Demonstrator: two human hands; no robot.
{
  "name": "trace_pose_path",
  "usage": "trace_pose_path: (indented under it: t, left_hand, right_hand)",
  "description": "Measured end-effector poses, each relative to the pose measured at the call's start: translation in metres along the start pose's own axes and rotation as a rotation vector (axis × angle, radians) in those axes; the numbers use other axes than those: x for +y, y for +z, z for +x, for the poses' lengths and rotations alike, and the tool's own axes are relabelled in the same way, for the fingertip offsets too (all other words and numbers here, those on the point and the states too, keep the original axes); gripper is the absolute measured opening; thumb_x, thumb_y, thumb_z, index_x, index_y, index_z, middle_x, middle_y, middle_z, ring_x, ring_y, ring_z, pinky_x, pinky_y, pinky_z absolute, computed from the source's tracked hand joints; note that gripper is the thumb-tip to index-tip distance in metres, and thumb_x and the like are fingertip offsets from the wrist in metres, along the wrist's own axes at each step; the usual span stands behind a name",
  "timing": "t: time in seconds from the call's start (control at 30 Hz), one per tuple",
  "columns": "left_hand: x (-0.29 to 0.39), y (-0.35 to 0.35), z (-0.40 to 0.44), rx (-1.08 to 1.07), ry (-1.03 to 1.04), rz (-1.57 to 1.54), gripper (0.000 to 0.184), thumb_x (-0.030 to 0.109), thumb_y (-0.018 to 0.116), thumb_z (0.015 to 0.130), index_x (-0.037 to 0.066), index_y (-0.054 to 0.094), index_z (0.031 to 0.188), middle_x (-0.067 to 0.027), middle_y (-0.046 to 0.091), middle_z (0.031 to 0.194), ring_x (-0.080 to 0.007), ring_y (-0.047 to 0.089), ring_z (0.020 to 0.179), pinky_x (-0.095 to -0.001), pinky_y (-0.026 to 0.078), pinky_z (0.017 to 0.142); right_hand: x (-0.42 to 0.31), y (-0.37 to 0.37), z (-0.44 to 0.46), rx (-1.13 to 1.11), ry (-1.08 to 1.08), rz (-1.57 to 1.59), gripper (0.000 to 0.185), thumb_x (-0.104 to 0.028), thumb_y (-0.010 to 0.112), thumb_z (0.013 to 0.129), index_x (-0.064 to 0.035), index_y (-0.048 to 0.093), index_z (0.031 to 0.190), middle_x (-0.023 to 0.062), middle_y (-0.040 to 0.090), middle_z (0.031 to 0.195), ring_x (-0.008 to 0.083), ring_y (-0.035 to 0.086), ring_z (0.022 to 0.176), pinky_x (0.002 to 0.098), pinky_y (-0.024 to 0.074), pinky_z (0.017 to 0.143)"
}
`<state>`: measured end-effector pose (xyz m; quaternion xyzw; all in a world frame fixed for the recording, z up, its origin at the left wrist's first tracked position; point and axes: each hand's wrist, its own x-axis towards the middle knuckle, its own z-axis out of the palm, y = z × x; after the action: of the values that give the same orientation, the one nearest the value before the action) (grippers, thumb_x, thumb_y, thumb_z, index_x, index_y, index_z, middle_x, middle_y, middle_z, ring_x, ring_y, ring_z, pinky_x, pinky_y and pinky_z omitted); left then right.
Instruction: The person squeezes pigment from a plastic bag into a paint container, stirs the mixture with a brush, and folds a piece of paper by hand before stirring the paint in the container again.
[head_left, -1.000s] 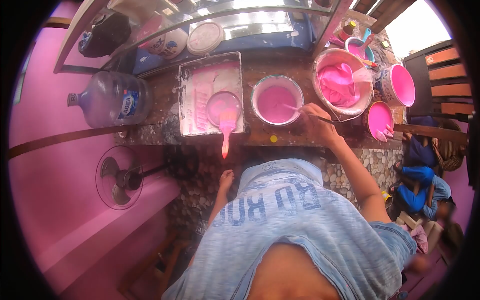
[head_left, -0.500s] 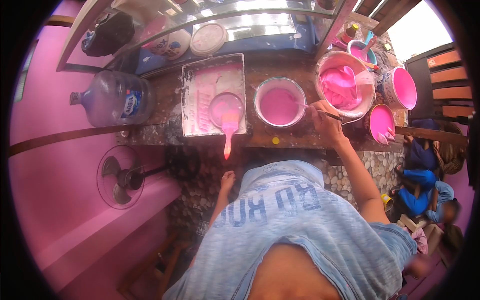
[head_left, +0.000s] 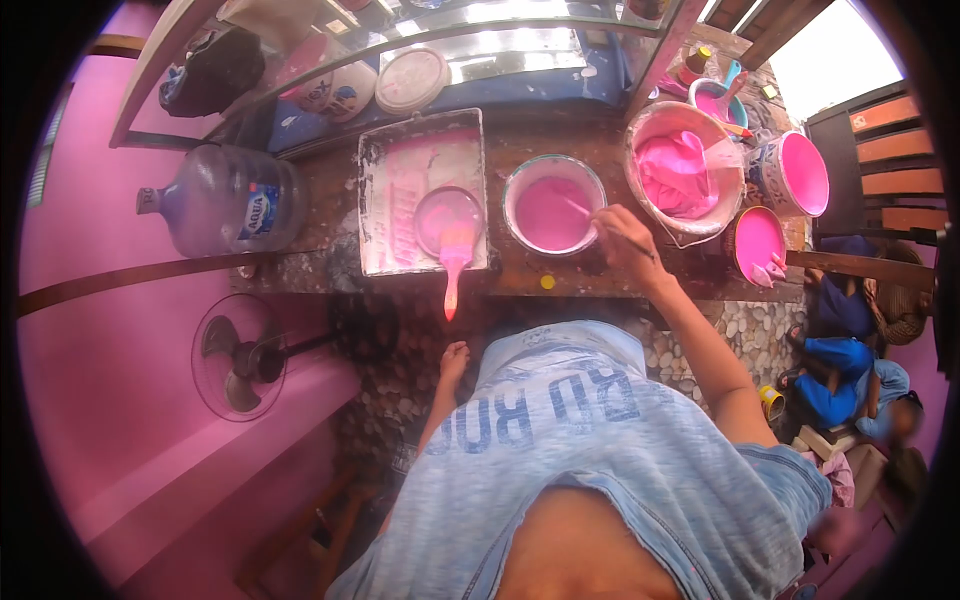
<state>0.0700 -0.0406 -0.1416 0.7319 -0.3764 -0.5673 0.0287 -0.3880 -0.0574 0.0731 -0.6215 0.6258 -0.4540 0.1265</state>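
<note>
A white tub (head_left: 553,205) of pink paint stands on the wooden table. My right hand (head_left: 630,243) is closed around a thin brush (head_left: 578,208) at the tub's right rim, and the brush's far end reaches over the paint. To the left lies a paint tray (head_left: 420,192) with a round lid-like dish in it. A wide brush (head_left: 455,265) with a pink and orange handle rests across the dish and the tray's front edge. My left hand (head_left: 455,360) hangs low beside my shirt, below the table edge, its fingers curled; whether it holds anything cannot be made out.
A bucket (head_left: 688,170) with pink cloth-like material stands right of the tub, near more pink paint containers (head_left: 760,243). A large water bottle (head_left: 225,200) lies at the left, above a fan (head_left: 240,357). People (head_left: 840,375) sit at the far right.
My right hand and the thin brush have shifted slightly left, and the brush reaches further over the paint at a steeper tilt. My left hand stays low.
</note>
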Motion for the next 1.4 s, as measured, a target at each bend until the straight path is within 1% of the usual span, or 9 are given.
trace_pose_path:
  t: [0.2, 0.37, 0.43, 0.5, 0.67, 0.83, 1.0, 1.17, 1.4]
  left_hand:
    - [0.012, -0.009, 0.010, -0.057, 0.141, 0.112, 0.025, 0.023, 0.061, 0.090, 0.007, 0.064, 0.110, -0.0022, 0.066, 0.090, -0.0099, 0.061, 0.077, -0.0246, 0.048, 0.066]
    - [0.148, -0.044, -0.069, -0.476, -0.032, 0.471, 0.030, 0.036, 0.056, 0.096, 0.009, 0.064, 0.107, 0.0000, 0.065, 0.086, -0.0085, 0.060, 0.077, -0.0232, 0.047, 0.069]
    - [0.191, -0.042, -0.088, -0.595, 0.195, 0.345, 0.034, 0.037, 0.054, 0.098, 0.007, 0.063, 0.107, -0.0004, 0.063, 0.086, -0.0087, 0.061, 0.079, -0.0235, 0.048, 0.072]
    - [0.243, -0.022, -0.111, -0.612, 0.402, 0.208, 0.033, 0.035, 0.054, 0.099, 0.004, 0.062, 0.109, -0.0014, 0.063, 0.088, -0.0093, 0.061, 0.080, -0.0241, 0.048, 0.076]
    - [0.307, 0.057, -0.071, -0.235, 0.688, 0.032, 0.040, 0.027, 0.064, 0.092, 0.000, 0.058, 0.121, -0.0067, 0.065, 0.095, -0.0116, 0.062, 0.081, -0.0244, 0.049, 0.064]
    - [0.320, 0.087, -0.040, -0.226, 0.650, -0.005, 0.047, 0.020, 0.067, 0.090, -0.002, 0.052, 0.129, -0.0069, 0.062, 0.100, -0.0121, 0.061, 0.084, -0.0255, 0.052, 0.068]
    - [0.326, 0.084, -0.046, -0.412, 0.531, -0.129, 0.046, 0.012, 0.069, 0.086, -0.002, 0.052, 0.126, -0.0081, 0.061, 0.098, -0.0138, 0.061, 0.083, -0.0265, 0.053, 0.068]
    - [0.320, 0.093, -0.071, -0.488, 0.597, -0.089, 0.042, 0.011, 0.070, 0.087, 0.003, 0.051, 0.122, -0.0019, 0.054, 0.096, -0.0103, 0.057, 0.085, -0.0258, 0.053, 0.071]
    - [0.295, 0.096, -0.086, -0.518, 0.665, -0.159, 0.042, 0.008, 0.070, 0.087, 0.004, 0.048, 0.123, -0.0035, 0.053, 0.105, -0.0106, 0.056, 0.092, -0.0274, 0.055, 0.076]
  right_hand:
    - [-0.020, -0.006, -0.013, -0.175, 0.039, 0.009, 0.007, -0.002, 0.062, 0.087, -0.0006, 0.059, 0.093, 0.0140, 0.058, 0.086, 0.0331, 0.060, 0.078, 0.0405, 0.0495, 0.068]
    - [0.002, -0.019, 0.001, -0.026, 0.028, -0.161, 0.008, -0.002, 0.062, 0.086, -0.0009, 0.060, 0.094, 0.0139, 0.058, 0.085, 0.0328, 0.059, 0.078, 0.0411, 0.0485, 0.068]
    - [-0.003, -0.007, 0.002, -0.033, 0.006, -0.068, 0.008, -0.002, 0.062, 0.086, -0.0016, 0.062, 0.094, 0.0132, 0.059, 0.085, 0.0320, 0.059, 0.078, 0.0406, 0.0486, 0.069]
    - [-0.009, 0.001, 0.001, -0.082, -0.013, -0.019, 0.008, -0.002, 0.062, 0.085, -0.0024, 0.063, 0.093, 0.0123, 0.061, 0.085, 0.0313, 0.060, 0.079, 0.0398, 0.0486, 0.070]
    - [-0.009, -0.001, 0.006, -0.140, -0.071, -0.113, 0.008, -0.004, 0.064, 0.084, -0.0048, 0.064, 0.092, 0.0090, 0.064, 0.088, 0.0291, 0.062, 0.082, 0.0386, 0.0475, 0.075]
    - [-0.004, -0.029, 0.015, -0.136, 0.020, -0.331, 0.009, -0.006, 0.065, 0.084, -0.0062, 0.064, 0.093, 0.0071, 0.064, 0.090, 0.0291, 0.061, 0.084, 0.0393, 0.0468, 0.077]
    - [-0.020, -0.024, -0.004, -0.158, -0.032, -0.208, 0.007, -0.005, 0.064, 0.085, -0.0045, 0.062, 0.091, 0.0094, 0.063, 0.087, 0.0299, 0.062, 0.082, 0.0401, 0.0473, 0.076]
    - [-0.009, -0.008, -0.008, 0.020, 0.008, 0.001, 0.007, -0.006, 0.062, 0.089, -0.0007, 0.060, 0.093, 0.0128, 0.063, 0.084, 0.0336, 0.062, 0.078, 0.0397, 0.0499, 0.067]
    - [-0.018, -0.039, -0.026, 0.042, 0.090, -0.227, 0.006, -0.007, 0.058, 0.092, -0.0019, 0.057, 0.089, 0.0139, 0.058, 0.078, 0.0338, 0.059, 0.072, 0.0415, 0.0472, 0.064]
